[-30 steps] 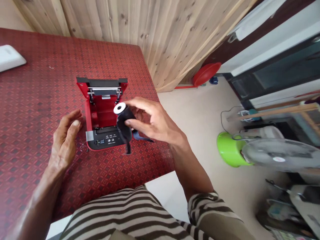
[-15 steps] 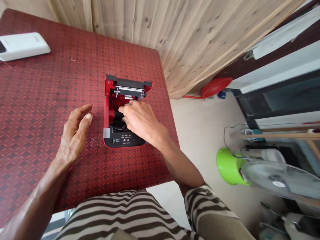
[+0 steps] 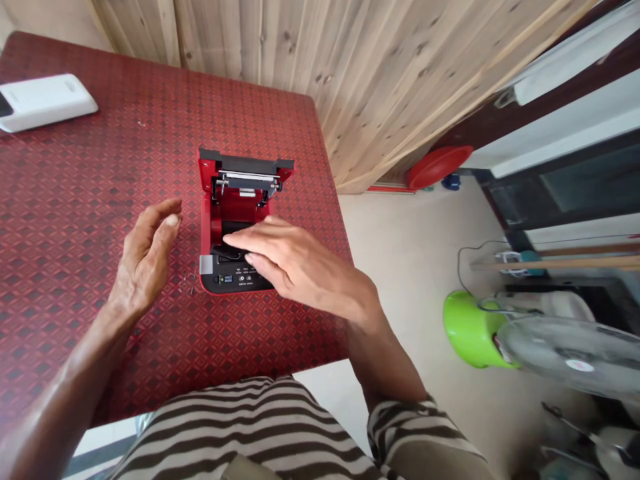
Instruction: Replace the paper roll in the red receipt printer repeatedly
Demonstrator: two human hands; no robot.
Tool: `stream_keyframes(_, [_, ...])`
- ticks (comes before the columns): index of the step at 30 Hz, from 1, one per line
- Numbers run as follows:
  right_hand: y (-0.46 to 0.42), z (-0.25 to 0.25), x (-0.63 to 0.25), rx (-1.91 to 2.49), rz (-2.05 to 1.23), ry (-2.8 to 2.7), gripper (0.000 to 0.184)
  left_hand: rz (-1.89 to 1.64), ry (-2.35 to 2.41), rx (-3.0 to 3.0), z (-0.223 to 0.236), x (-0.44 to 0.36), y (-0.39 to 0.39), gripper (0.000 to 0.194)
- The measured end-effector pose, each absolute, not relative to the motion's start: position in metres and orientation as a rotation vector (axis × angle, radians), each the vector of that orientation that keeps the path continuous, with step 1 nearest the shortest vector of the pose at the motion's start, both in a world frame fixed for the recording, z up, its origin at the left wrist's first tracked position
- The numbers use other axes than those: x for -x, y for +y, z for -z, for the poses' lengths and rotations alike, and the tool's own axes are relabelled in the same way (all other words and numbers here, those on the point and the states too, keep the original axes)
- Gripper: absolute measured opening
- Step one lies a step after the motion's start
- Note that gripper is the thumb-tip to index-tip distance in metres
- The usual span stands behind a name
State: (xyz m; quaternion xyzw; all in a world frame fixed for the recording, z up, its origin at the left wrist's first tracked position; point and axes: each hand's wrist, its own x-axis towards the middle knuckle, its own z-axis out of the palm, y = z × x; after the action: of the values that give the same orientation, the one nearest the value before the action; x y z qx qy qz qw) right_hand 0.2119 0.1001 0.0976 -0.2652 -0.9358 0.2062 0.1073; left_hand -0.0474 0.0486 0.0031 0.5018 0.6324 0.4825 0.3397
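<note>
Reaching into the red printer (image 3: 205, 223)
Your right hand (image 3: 295, 259) overlapped the black roll (image 3: 236, 227); your left hand (image 3: 145, 257) hovered nearby, thumbs and fingers apart.

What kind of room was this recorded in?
Probably a room in a home, perhaps a utility or kitchen area: a patterned red tabletop against wood panelling, a lime-green bucket and a fan beyond it.
</note>
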Motion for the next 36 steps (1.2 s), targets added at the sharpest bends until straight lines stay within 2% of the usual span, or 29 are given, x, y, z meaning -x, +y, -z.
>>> stream_keyframes(4, [0.077, -0.091, -0.222, 0.792, -0.521, -2.673, 0.023, -1.402, 1.572, -1.456, -0.030, 0.034, 0.077, 0.091])
stream_keyframes(7, [0.068, -0.080, -0.221, 0.838, -0.405, -2.637, 0.023, -1.434, 1.531, -1.596, -0.052, 0.022, 0.097, 0.099])
stream_keyframes(13, [0.056, -0.059, -0.221, 0.880, -0.158, -2.526, 0.027, -1.376, 1.511, -1.759, -0.071, 0.013, 0.089, 0.080])
stream_keyframes(19, [0.042, -0.049, -0.222, 0.860, 0.054, -2.414, 0.027, -1.344, 1.475, -1.887, -0.064, 0.011, 0.049, 0.039])
stream_keyframes(21, [0.039, -0.048, -0.221, 0.860, 0.093, -2.374, 0.027, -1.319, 1.475, -1.952, -0.056, 0.012, 0.039, 0.032])
stream_keyframes(29, [0.034, -0.038, -0.220, 0.984, -0.045, -2.256, 0.030, -1.292, 1.496, -2.035, -0.030, 0.014, 0.025, 0.030])
stream_keyframes(36, [0.037, -0.037, -0.216, 0.955, -0.094, -2.170, 0.025, -1.328, 1.393, -2.183, -0.025, 0.018, 0.027, 0.037])
